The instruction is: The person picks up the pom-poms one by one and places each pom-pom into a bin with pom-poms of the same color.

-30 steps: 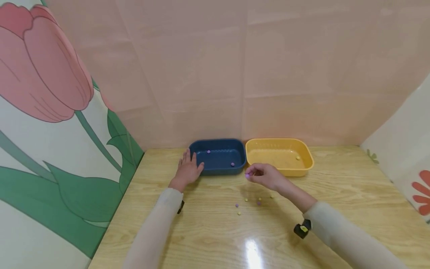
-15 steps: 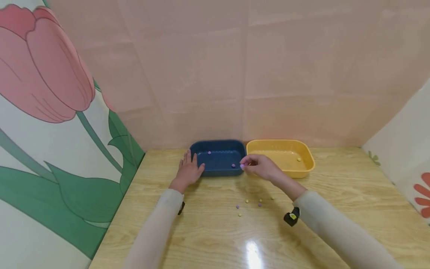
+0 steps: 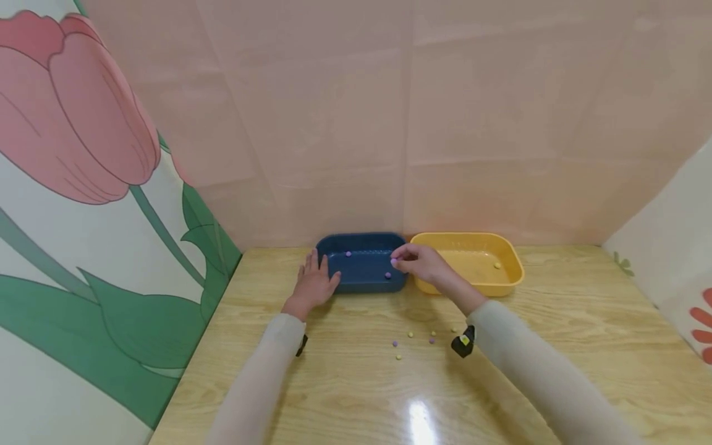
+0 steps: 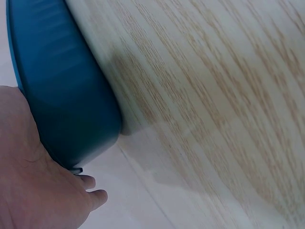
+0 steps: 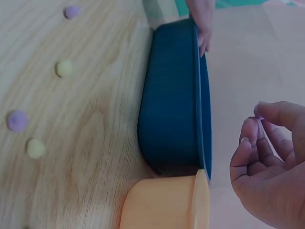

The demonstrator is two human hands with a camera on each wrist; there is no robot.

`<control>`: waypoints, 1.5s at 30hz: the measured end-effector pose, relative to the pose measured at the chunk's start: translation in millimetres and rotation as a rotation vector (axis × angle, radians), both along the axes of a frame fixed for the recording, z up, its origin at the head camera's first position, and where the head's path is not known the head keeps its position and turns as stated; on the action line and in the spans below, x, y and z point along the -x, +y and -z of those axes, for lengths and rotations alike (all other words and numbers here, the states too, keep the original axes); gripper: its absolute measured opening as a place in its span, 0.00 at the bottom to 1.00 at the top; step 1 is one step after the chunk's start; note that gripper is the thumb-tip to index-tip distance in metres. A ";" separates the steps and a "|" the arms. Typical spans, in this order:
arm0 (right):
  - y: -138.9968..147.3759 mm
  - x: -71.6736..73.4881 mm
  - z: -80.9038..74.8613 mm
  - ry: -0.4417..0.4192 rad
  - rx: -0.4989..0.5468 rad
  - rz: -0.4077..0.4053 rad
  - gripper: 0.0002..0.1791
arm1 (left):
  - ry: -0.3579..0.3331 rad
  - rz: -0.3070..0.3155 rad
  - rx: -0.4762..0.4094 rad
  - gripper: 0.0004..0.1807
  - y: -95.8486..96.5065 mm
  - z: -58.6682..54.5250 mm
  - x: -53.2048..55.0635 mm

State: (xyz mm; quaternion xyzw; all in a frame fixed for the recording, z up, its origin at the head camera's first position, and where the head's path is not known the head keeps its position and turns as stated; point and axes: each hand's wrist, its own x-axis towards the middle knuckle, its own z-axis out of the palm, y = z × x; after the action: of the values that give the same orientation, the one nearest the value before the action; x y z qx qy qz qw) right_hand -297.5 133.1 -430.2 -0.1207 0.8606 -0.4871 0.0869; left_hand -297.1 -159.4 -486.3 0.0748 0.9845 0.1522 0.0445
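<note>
My right hand point(image 3: 424, 266) pinches a small purple ball point(image 3: 394, 262) between thumb and fingertips, above the right end of a blue plastic tray point(image 3: 364, 287). In the right wrist view the ball is mostly hidden by the fingertips point(image 5: 259, 110). My left hand point(image 3: 313, 285) rests on the tray's left rim, its fingers extended; the left wrist view shows this hand point(image 4: 43, 191) against the tray's blue wall point(image 4: 71, 95). Inside the tray lie two purple balls, one toward the back point(image 3: 348, 254) and another purple ball point(image 3: 387, 275) near the front right.
A yellow tray point(image 3: 473, 288) stands right beside the blue one, with one yellow ball point(image 3: 497, 266) in it. On the wooden table point(image 3: 345, 383) in front lie several yellow balls point(image 3: 398, 357) and two purple balls point(image 3: 395, 343). A pinkish sheet point(image 3: 311, 123) rises behind the trays.
My right hand has moved left and farther back with the purple ball, from before the gap between the trays to over the blue tray. The left hand stays at the rim.
</note>
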 end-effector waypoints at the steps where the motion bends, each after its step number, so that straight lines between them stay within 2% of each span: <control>1: -0.2 2.6 1.0 -0.003 -0.001 0.007 0.14 | -0.001 -0.002 -0.006 0.40 0.2 0.3 -0.1; 11: -1.0 25.5 6.1 -0.050 0.017 0.056 0.16 | 0.002 -0.001 -0.006 0.40 0.6 2.1 1.0; 19: -2.8 40.9 7.5 -0.042 0.026 0.085 0.16 | -0.003 0.004 0.001 0.41 -0.6 3.5 2.8; 31: -8.8 50.1 9.5 -0.081 0.053 0.112 0.16 | 0.001 -0.004 0.012 0.40 -0.7 3.9 2.9; 41: -10.2 57.0 9.9 -0.087 0.035 0.119 0.16 | 0.006 -0.003 0.010 0.40 0.1 1.9 2.4; 45: -8.4 61.6 11.8 -0.100 0.037 0.135 0.18 | 0.013 -0.009 0.016 0.40 -0.1 2.9 3.2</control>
State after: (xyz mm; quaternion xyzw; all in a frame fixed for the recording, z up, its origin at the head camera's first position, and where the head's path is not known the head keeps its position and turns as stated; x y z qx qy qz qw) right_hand -359.1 124.7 -442.0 -0.0395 0.8523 -0.5129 0.0946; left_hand -300.3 -159.4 -489.3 0.0712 0.9863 0.1442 0.0380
